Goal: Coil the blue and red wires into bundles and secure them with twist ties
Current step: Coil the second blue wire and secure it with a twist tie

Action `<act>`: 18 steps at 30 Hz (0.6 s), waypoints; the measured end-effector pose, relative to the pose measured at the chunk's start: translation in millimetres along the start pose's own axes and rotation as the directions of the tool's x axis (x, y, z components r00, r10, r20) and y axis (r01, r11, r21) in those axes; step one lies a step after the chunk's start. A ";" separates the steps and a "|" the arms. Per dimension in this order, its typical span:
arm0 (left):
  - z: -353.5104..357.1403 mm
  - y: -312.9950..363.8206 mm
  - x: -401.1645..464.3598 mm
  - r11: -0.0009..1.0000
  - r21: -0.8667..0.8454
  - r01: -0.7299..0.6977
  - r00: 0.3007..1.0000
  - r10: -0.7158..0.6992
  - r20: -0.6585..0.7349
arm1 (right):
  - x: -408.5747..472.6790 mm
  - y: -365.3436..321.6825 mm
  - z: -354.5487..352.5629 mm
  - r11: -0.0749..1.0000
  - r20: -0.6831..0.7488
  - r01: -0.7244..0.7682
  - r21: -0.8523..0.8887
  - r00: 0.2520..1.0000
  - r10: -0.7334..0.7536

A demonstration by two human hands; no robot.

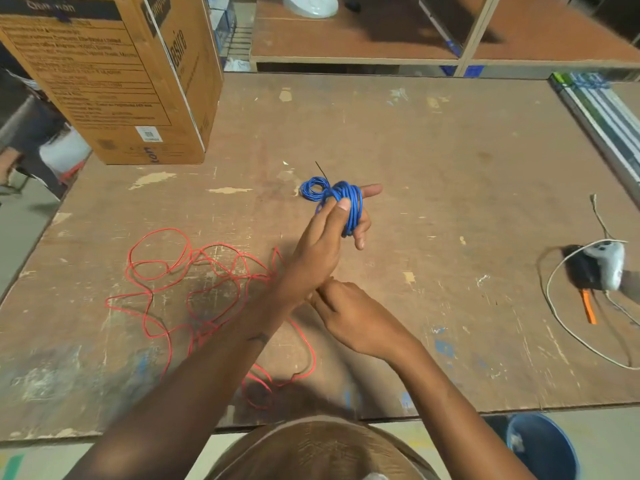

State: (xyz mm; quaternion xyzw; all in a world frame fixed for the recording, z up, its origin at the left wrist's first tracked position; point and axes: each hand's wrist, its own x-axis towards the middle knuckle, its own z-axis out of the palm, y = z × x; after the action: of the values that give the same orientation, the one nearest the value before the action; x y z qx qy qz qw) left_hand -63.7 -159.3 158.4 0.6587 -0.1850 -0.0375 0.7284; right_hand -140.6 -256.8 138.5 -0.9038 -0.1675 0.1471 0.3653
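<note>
Nearest the camera, below the bench (pixel 450 150) edge, a blue bucket (pixel 543 445) sits on the floor at lower right. On the bench front left, red wire (pixel 162 268) lies loose in tangled loops, partly hidden under the left forearm. Right hand (pixel 349 313) hovers just behind the left wrist, fingers curled; whether it pinches anything can't be told. Left hand (pixel 329 233) reaches forward over mid-bench, blue wire (pixel 346 202) coiled around its fingers, thumb pressing the coil, index finger sticking out straight. A small loop of the coil hangs off to the left, thin dark twist tie (pixel 321 170) poking up from it. Far right: grey tool with white cord (pixel 604 263), orange-handled tool (pixel 588 310) beside it. Back left corner: big cardboard box (pixel 131 77). Beyond the bench, wooden shelf (pixel 346 39).
</note>
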 end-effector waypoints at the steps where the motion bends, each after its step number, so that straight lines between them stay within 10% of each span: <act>1: -4.4 -1.0 3.4 0.997 0.071 0.002 1.000 -0.003 0.001 | -5.9 -4.1 -6.2 0.999 -0.019 0.007 -0.034 1.000 -0.007; 7: -21.7 -6.5 9.4 0.984 0.155 0.085 0.992 -0.098 0.080 | -32.1 -13.7 -28.9 0.986 -0.183 -0.144 -0.081 0.975 0.127; 14: -39.8 -12.2 26.7 0.896 -0.405 0.182 0.975 -0.218 -0.044 | -45.6 -18.7 -9.4 0.877 -0.148 -0.324 -0.355 0.946 0.289; 18: -36.6 -17.1 21.3 0.927 -0.302 0.223 0.966 -0.251 -0.056 | -44.2 -12.5 -13.4 0.881 -0.145 -0.314 -0.354 0.949 0.280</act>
State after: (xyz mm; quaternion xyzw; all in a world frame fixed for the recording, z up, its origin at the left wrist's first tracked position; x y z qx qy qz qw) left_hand -28.9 -133.3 144.1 0.5621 -0.0619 -0.1214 0.8158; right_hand -177.6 -274.6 163.0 -0.9772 -0.0353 0.1260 0.1672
